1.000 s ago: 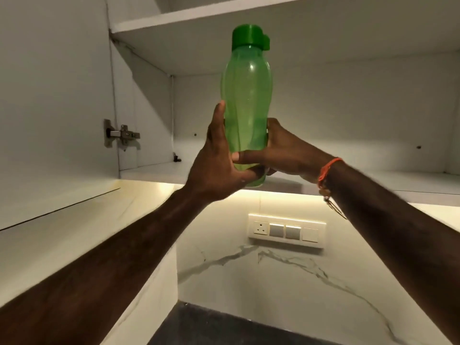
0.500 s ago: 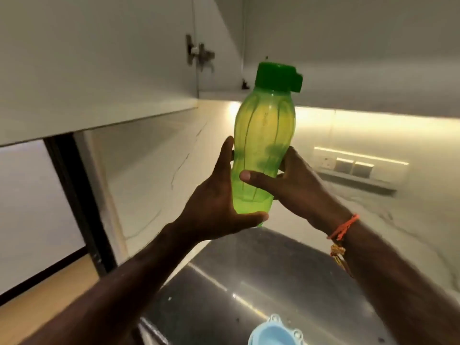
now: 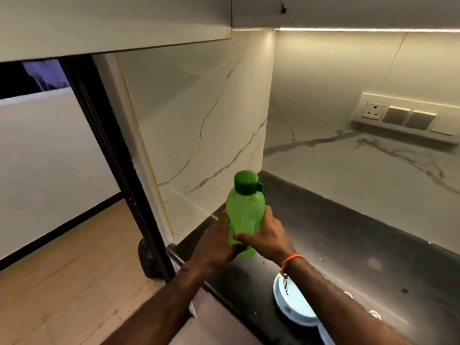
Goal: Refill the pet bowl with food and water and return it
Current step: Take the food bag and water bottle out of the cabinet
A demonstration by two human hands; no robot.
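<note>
Above the near-left end of the dark polished stone countertop, holding upright a translucent green plastic water bottle with a darker green flip cap, still shut, by both bare hands. Cupping the bottle's lower left side and base with the left hand, fingers curled under it. Wrapping around the bottle's right side with the right hand, thumb lying across the front of the green body, an orange thread bracelet sitting on that wrist. Lying on the countertop nearer the camera and to the right of the bottle, a pale blue round plastic pet bowl, partly hidden under the right forearm, well below the bottle and not touching it; contents impossible to tell. Rising behind the counter, white marble-veined wall panels meeting in a corner, with a white socket-and-switch plate at right. Showing at lower left, light wood-look flooring.
</note>
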